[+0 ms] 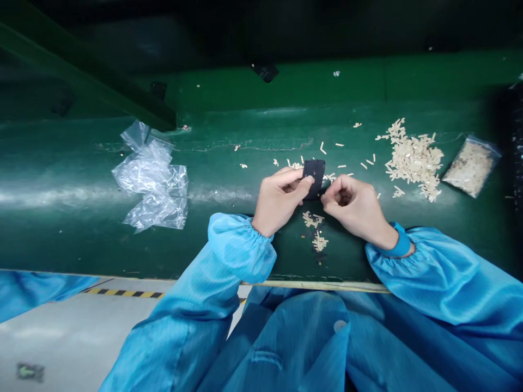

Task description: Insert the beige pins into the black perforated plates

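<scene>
My left hand [281, 197] is closed on a flat black rectangular piece [314, 170], thumb on its face and fingers behind. Close by its right edge, my right hand [352, 206] has thumb and forefinger pinched together; whatever lies between them is too small to make out. Just in front of the black piece, small cream strips [320, 242] lie with dark bits on the green table [220, 239]. More loose strips are scattered behind my hands. A large pile of cream strips [414, 160] spreads out to the right.
Right of the pile lies a clear zip bag [472, 166] filled with small pale pieces. Several crumpled clear plastic bags [153, 182] are heaped on the left. A green beam [93, 71] slants down behind them. A blue sleeve [36, 291] shows at the lower left.
</scene>
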A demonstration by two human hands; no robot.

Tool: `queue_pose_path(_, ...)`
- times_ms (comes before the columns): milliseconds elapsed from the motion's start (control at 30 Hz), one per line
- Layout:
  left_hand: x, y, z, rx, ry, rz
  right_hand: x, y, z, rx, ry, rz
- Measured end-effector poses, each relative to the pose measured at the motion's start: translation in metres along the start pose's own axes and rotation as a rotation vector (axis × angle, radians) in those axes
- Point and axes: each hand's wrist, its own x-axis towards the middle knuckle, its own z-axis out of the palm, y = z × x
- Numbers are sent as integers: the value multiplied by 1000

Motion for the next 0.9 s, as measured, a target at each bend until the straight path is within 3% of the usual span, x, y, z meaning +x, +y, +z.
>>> queue_pose_path(900, 0, 2, 1, -6, -11, -8, 2, -6, -3, 38, 4, 38)
